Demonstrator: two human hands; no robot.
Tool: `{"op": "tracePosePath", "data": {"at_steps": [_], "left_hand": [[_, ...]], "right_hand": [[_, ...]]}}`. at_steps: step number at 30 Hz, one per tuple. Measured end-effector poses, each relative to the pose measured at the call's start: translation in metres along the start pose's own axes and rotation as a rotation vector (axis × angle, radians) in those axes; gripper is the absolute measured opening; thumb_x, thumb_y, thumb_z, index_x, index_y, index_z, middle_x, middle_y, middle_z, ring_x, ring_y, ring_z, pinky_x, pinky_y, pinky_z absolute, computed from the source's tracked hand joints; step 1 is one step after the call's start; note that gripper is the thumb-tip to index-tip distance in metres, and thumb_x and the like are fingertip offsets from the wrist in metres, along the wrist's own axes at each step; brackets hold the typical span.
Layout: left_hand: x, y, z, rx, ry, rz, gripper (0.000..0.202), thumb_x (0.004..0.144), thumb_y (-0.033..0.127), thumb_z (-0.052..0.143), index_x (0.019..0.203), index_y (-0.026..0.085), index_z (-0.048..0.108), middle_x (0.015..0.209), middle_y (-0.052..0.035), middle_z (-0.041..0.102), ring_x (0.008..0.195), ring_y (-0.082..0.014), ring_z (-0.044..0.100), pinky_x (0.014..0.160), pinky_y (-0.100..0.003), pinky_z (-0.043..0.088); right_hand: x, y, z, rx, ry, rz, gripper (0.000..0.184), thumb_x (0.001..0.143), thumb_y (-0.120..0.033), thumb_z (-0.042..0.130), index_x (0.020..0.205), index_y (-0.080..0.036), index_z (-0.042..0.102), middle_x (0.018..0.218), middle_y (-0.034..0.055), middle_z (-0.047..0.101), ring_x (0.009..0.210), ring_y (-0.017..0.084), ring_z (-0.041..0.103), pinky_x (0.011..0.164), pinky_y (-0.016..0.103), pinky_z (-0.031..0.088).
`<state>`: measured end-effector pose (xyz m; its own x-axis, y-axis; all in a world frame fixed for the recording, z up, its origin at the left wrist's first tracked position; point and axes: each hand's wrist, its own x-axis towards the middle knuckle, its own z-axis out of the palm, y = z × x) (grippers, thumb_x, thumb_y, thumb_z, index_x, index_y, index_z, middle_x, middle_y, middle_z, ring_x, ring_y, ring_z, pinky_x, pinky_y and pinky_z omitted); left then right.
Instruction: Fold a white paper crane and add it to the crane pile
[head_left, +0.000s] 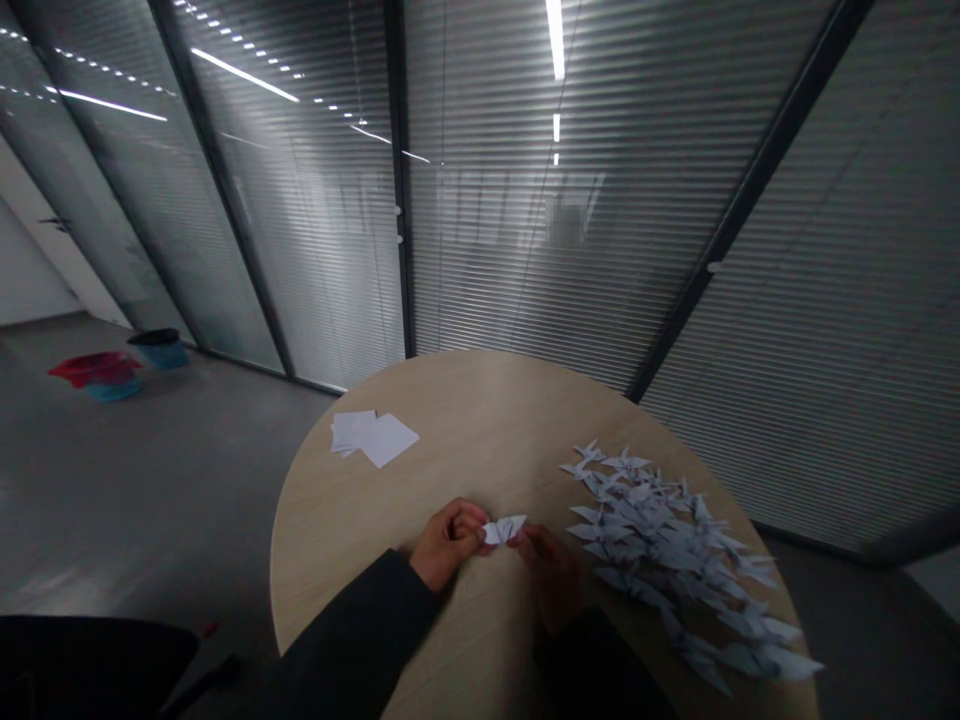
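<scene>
A small white folded paper piece is held between both my hands just above the round wooden table. My left hand is closed, pinching its left end with fingers curled. My right hand pinches the right end, fingers pressed together. Both arms wear dark sleeves. To the right of my right hand lies a pile of several folded paper cranes. A small stack of flat white paper sheets lies at the table's far left.
Glass walls with closed blinds stand behind the table. On the grey floor at the far left sit a red-lidded bin and a dark-topped blue bin. A dark chair edge shows bottom left.
</scene>
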<state>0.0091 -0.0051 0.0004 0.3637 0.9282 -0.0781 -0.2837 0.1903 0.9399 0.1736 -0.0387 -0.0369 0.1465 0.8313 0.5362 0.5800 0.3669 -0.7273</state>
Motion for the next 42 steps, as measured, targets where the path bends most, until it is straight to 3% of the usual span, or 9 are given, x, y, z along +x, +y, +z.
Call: {"op": "tracePosePath", "data": {"at_steps": [4, 8, 12, 17, 23, 27, 33, 42], "left_hand": [[-0.001, -0.001, 0.001, -0.031, 0.001, -0.003, 0.037, 0.052, 0.030, 0.081, 0.075, 0.012, 0.058, 0.062, 0.0016, 0.059, 0.055, -0.0122, 0.061, 0.060, -0.027, 0.050], [-0.002, -0.005, 0.000, -0.063, -0.038, -0.045, 0.042, 0.052, 0.034, 0.082, 0.079, 0.013, 0.057, 0.064, 0.0011, 0.060, 0.063, -0.0161, 0.064, 0.064, -0.032, 0.053], [-0.002, -0.009, -0.002, -0.065, -0.091, -0.066, 0.043, 0.055, 0.034, 0.080, 0.085, 0.015, 0.056, 0.069, 0.0002, 0.062, 0.068, -0.0184, 0.065, 0.065, -0.034, 0.053], [0.000, -0.009, -0.003, -0.033, -0.104, -0.056, 0.053, 0.052, 0.036, 0.081, 0.094, 0.015, 0.055, 0.070, -0.0014, 0.064, 0.067, -0.0182, 0.064, 0.067, -0.034, 0.051], [-0.003, -0.007, -0.001, 0.341, 0.041, 0.130, 0.022, 0.064, 0.026, 0.070, 0.082, 0.014, 0.065, 0.060, -0.0002, 0.062, 0.057, -0.0133, 0.056, 0.058, -0.024, 0.041], [-0.006, -0.008, -0.001, 0.513, 0.076, 0.194, 0.016, 0.067, 0.019, 0.064, 0.083, 0.017, 0.068, 0.063, -0.0004, 0.063, 0.059, -0.0140, 0.055, 0.058, -0.023, 0.040], [-0.008, -0.004, 0.000, 0.649, 0.087, 0.205, 0.020, 0.067, 0.013, 0.058, 0.083, 0.019, 0.069, 0.065, -0.0005, 0.064, 0.059, -0.0146, 0.056, 0.058, -0.023, 0.040], [-0.007, -0.002, -0.001, 0.641, 0.069, 0.219, 0.023, 0.068, 0.011, 0.056, 0.086, 0.017, 0.069, 0.072, -0.0027, 0.067, 0.065, -0.0158, 0.059, 0.063, -0.024, 0.043]], "right_hand": [[0.003, 0.003, -0.006, -0.004, 0.009, -0.036, 0.022, 0.086, -0.028, 0.047, 0.073, -0.022, 0.064, 0.065, 0.0013, 0.070, 0.060, 0.018, 0.067, 0.052, 0.024, 0.053], [0.000, 0.006, -0.004, -0.073, 0.032, -0.161, 0.019, 0.085, -0.025, 0.045, 0.080, -0.025, 0.063, 0.071, 0.0013, 0.068, 0.064, 0.017, 0.066, 0.057, 0.026, 0.054], [-0.003, -0.002, 0.002, -0.082, 0.043, -0.284, 0.013, 0.083, -0.021, 0.048, 0.074, -0.024, 0.058, 0.071, 0.0029, 0.065, 0.067, 0.016, 0.064, 0.062, 0.027, 0.054], [-0.003, -0.012, 0.008, -0.098, 0.086, -0.255, 0.014, 0.084, -0.021, 0.046, 0.074, -0.022, 0.055, 0.070, 0.0034, 0.061, 0.066, 0.015, 0.061, 0.061, 0.026, 0.053], [-0.005, -0.016, 0.009, -0.118, 0.011, -0.209, 0.006, 0.079, -0.021, 0.052, 0.084, -0.022, 0.055, 0.077, 0.0041, 0.061, 0.072, 0.017, 0.061, 0.065, 0.028, 0.051], [-0.008, -0.015, 0.011, -0.125, 0.002, -0.162, 0.018, 0.073, -0.029, 0.061, 0.086, -0.022, 0.053, 0.078, 0.0026, 0.062, 0.073, 0.018, 0.061, 0.065, 0.029, 0.051], [-0.010, -0.016, 0.018, -0.067, 0.046, -0.112, 0.031, 0.066, -0.035, 0.067, 0.088, -0.021, 0.051, 0.081, 0.0027, 0.061, 0.074, 0.019, 0.060, 0.066, 0.032, 0.051], [-0.010, -0.007, 0.018, 0.069, -0.014, 0.003, 0.026, 0.065, -0.032, 0.067, 0.085, -0.022, 0.054, 0.082, 0.0019, 0.062, 0.076, 0.018, 0.062, 0.068, 0.031, 0.053]]}}
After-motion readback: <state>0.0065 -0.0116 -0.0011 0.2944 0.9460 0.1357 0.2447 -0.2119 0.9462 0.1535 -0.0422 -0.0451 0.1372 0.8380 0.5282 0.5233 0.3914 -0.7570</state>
